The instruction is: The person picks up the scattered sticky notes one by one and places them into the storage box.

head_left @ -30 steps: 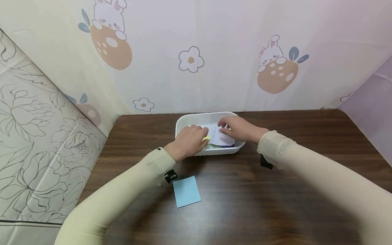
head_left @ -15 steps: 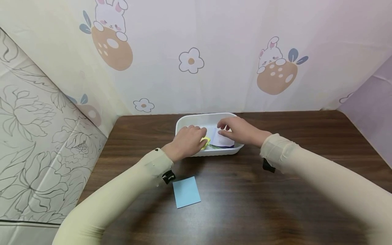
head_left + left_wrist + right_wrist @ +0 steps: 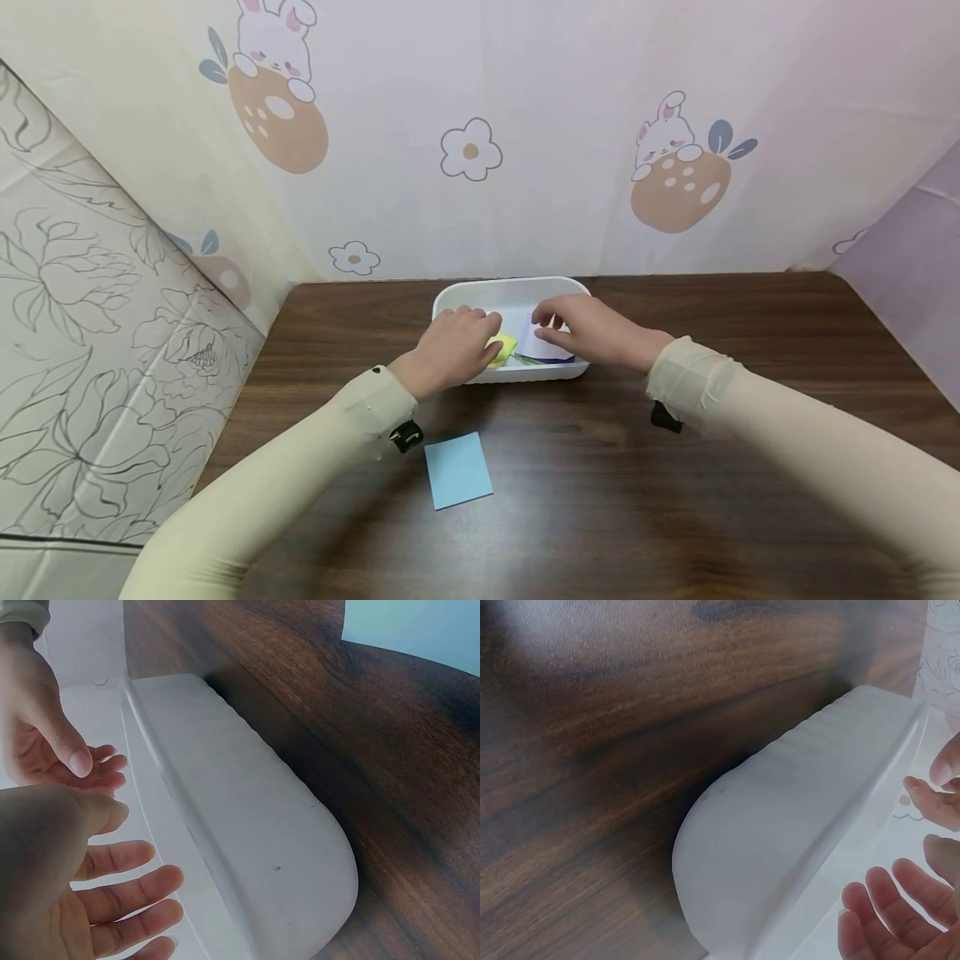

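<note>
A white plastic basket (image 3: pixel 528 377) stands at the back of the table, with both hands over it. My left hand (image 3: pixel 452 348) hovers above its left part, fingers loosely bent and holding nothing. Beside that thumb a bright yellow folded piece (image 3: pixel 506 345) shows inside. Over the right part hangs my right hand (image 3: pixel 592 331), its fingers relaxed and apart, near a white paper-like sheet (image 3: pixel 542 348) with a dark purple lower edge. In the left wrist view the fingers (image 3: pixel 131 892) are spread above the basket's rim; the right wrist view shows the same of the right fingers (image 3: pixel 889 907).
A light blue square pad (image 3: pixel 459 472) lies on the dark wooden table (image 3: pixel 600 492) in front of the basket. Behind rises a patterned curtain (image 3: pixel 555 167), close at the basket's back, with a flower-print sheet (image 3: pixel 112 333) at the left.
Both hands have drifted slightly apart, the left to the left and the right to the right and toward me. More of the yellow piece shows now. The blue pad has stayed put.
</note>
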A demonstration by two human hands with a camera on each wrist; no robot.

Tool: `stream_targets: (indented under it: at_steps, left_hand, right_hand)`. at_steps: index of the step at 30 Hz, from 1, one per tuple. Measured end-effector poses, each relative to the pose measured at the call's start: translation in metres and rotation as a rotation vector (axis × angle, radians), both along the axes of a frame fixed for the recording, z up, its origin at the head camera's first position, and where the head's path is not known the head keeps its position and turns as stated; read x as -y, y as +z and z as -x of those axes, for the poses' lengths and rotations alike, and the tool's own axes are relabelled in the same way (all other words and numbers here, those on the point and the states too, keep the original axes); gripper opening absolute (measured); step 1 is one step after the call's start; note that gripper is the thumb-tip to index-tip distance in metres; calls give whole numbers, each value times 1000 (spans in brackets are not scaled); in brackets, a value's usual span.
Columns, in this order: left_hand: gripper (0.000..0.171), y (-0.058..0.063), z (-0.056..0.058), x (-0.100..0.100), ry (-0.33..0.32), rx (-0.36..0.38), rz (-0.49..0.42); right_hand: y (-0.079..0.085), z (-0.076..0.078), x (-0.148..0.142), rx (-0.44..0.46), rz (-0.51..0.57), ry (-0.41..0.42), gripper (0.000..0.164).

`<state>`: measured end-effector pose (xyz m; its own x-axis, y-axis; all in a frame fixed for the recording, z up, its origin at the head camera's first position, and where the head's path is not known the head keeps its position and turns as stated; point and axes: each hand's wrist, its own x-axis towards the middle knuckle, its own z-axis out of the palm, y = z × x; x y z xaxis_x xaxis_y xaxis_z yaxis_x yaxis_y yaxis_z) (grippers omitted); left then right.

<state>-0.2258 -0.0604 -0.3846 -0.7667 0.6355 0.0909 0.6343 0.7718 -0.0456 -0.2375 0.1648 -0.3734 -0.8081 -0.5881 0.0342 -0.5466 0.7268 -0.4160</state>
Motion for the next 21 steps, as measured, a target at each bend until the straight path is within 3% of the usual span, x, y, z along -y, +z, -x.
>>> stream_targets:
  at_steps: [15,21]
  left_hand:
    - [20,-2,-7,6,-36,-24,-34]
    - [21,-2,-12,6,-38,1,-38]
  right_hand:
    - [-1,-15,0,-63,24,56,24]
    - [-1,-22,2,-62,35,62,24]
